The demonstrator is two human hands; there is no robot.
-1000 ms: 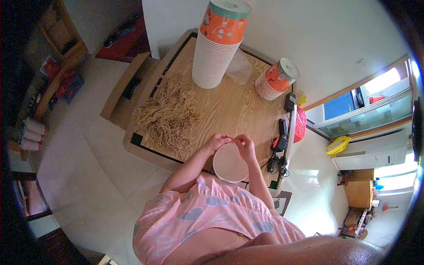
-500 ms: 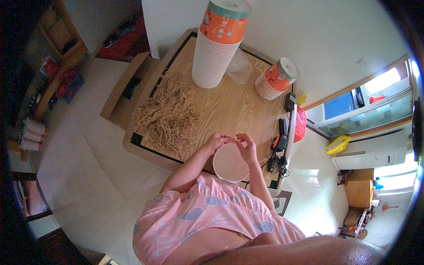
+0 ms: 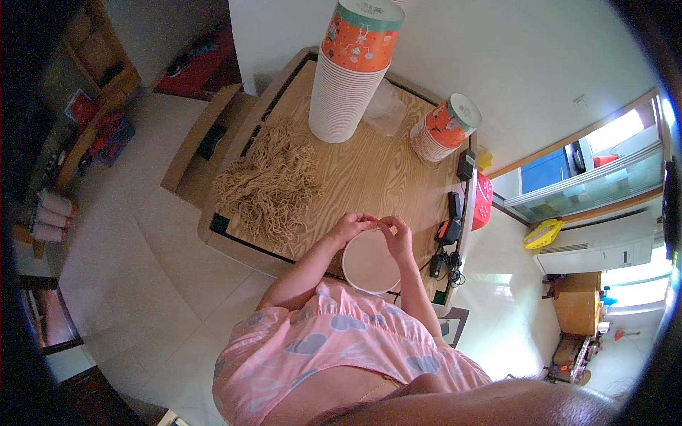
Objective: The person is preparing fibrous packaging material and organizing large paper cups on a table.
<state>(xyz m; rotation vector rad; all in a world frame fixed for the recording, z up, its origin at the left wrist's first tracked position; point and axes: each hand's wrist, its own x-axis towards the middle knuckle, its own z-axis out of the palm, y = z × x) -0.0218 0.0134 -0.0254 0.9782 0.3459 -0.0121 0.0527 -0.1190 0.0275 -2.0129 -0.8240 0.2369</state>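
Note:
A white paper bucket (image 3: 371,264) stands mouth up at the table's near edge, right in front of me. Over its far rim, my left hand (image 3: 351,226) and my right hand (image 3: 398,236) meet with their fingers pinched together. Whatever small thing lies between the fingertips is too small to make out. To the left of the hands spreads a tangled heap of tan cord (image 3: 270,183). Farther off rises a tall stack of nested paper buckets (image 3: 348,92), with an orange and green one on top. A shorter stack of printed paper tubs (image 3: 445,131) is at the far right.
Black power adapters (image 3: 455,206) and a tangle of black cable (image 3: 449,261) lie along the right side of the wooden table (image 3: 355,174). Behind the tall stack is a clear plastic bag (image 3: 386,108). An open cardboard box (image 3: 206,145) adjoins the table's left side.
My right hand has shifted slightly left, and its raised fingers have come down to meet those of my left hand. The bucket has not visibly moved.

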